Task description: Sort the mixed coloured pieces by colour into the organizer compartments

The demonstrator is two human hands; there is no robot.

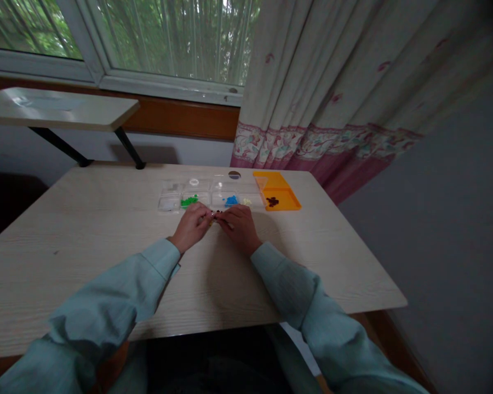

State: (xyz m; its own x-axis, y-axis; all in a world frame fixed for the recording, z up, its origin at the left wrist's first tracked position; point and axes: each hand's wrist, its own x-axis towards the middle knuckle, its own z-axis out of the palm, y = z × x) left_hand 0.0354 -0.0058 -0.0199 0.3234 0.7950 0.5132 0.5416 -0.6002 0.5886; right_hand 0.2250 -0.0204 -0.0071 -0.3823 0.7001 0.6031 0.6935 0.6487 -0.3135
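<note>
My left hand (193, 225) and my right hand (239, 224) meet at the middle of the pale wooden table (86, 235), fingertips pinched together on something small and dark that I cannot make out. Both rest just in front of a clear compartment box (205, 196). The box holds green beads (189, 201), blue beads (231, 200) and some pale ones (246, 201). An orange lid (276, 189) with a few dark beads (272, 202) lies to the right of the box.
A second small table (57, 109) stands at the back left under the window (156, 38). A patterned curtain (332, 93) hangs at the right. The table's right edge drops off near a grey wall.
</note>
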